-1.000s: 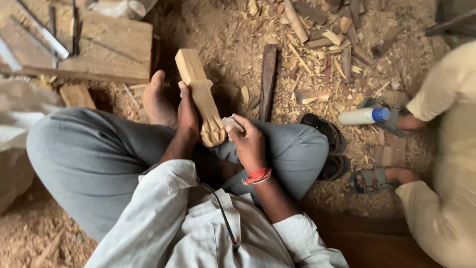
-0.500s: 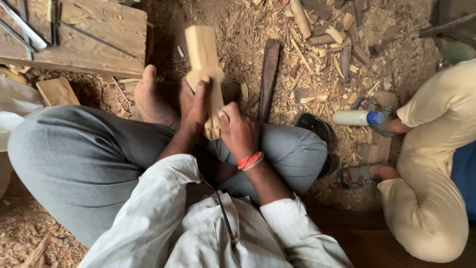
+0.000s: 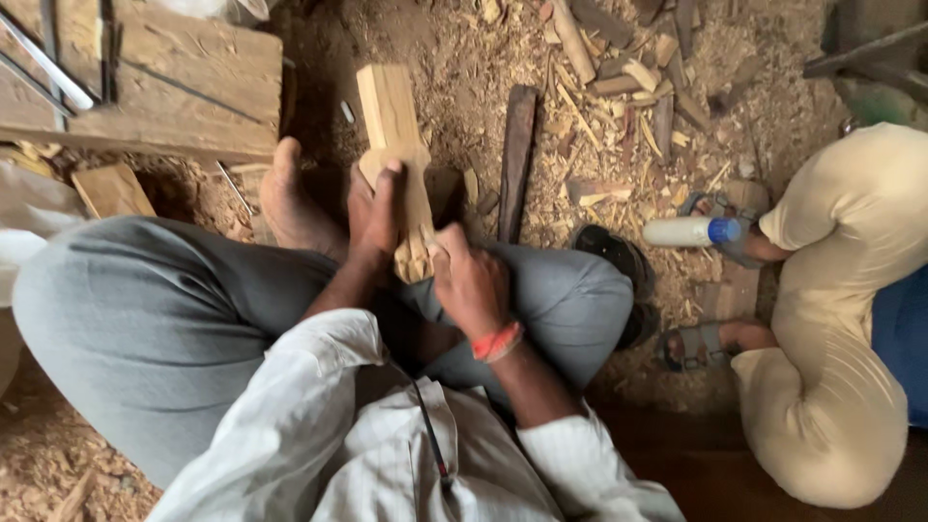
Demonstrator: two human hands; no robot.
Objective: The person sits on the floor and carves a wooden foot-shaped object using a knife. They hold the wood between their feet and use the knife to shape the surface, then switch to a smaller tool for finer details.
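The carved wooden block (image 3: 396,155) stands tilted over the seated person's crossed legs, its squared plain end pointing away toward the sawdust-covered floor (image 3: 454,58) and its notched, carved end lying close to the lap. The left hand (image 3: 375,213) is wrapped around the block's narrowed middle, fingers closed on it from the left side. The right hand (image 3: 471,280) is curled shut at the carved lower end, touching it; whether it holds a small tool there cannot be told. An orange band (image 3: 498,341) circles the right wrist. A bare foot (image 3: 290,198) rests just left of the block, beside the left hand. A dark wooden stick (image 3: 515,159) lies on the floor just right of the block, and pale offcuts and chips (image 3: 619,72) are scattered beyond it. A flat wooden board (image 3: 184,87) sits at the upper left with thin metal rods (image 3: 48,63) on it. To the right, well apart from the hands, another person in tan clothing (image 3: 841,319) crouches in sandals, with a white bottle with a blue cap (image 3: 688,231) lying near their foot.
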